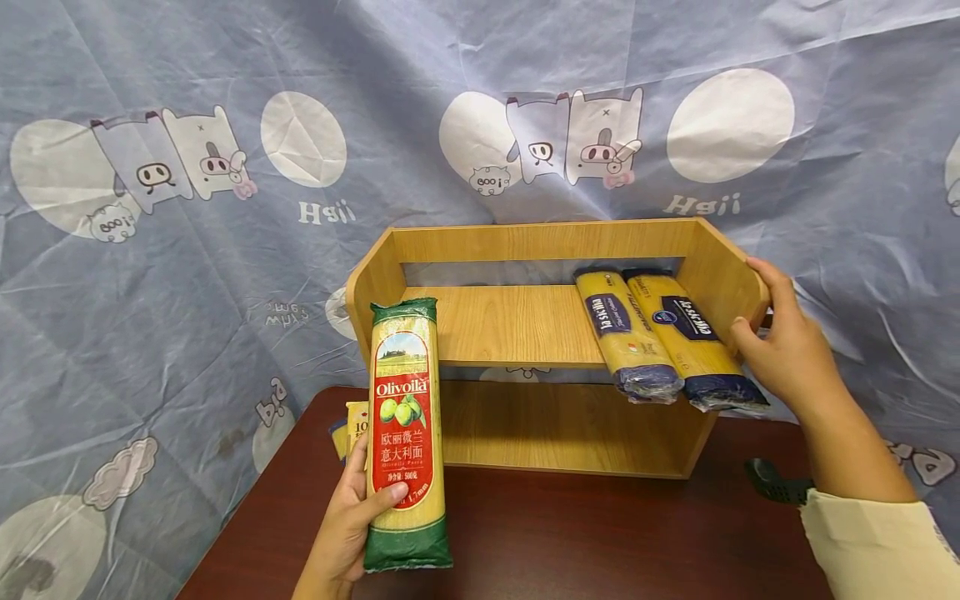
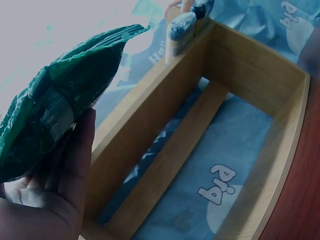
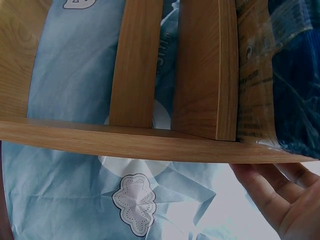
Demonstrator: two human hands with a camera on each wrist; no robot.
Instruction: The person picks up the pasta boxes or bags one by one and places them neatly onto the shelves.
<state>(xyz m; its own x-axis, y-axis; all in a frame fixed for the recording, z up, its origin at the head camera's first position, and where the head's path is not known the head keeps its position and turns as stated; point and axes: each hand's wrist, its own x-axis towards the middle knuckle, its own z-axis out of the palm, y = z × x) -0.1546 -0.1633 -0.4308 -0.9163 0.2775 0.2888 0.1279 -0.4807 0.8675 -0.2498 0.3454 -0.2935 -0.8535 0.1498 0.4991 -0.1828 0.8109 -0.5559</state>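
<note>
Two hands in play, one wooden rack (image 1: 525,242). Backdrop is a blue printed cloth (image 1: 150,292) hung behind and draped under the rack; the dark desk (image 1: 570,533) carries everything.

The rack stands at the desk's far edge, open front toward the person. Its upper shelf holds two blue-labelled spaghetti packs (image 1: 663,333) lying side by side at the right end, ends overhanging the front edge.

Right hand (image 1: 783,342) rests on the rack's right side panel, fingers curled over its top edge, probably to steady it.

Left hand (image 1: 348,521) grips the Olivoila spaghetti pack (image 1: 405,433) near its lower end, thumb across the front, pack upright in front of the rack's left side, label facing the person. More packs (image 1: 352,425) lie on the desk behind it, mostly hidden.

Left wrist view shows the held pack's crimped green end (image 2: 65,95) over the palm and the rack's empty lower bay, which the head view shows only in part. Right wrist view shows the rack's underside slats and fingers under the panel edge (image 3: 270,185); grip contact is partly hidden there.
</note>
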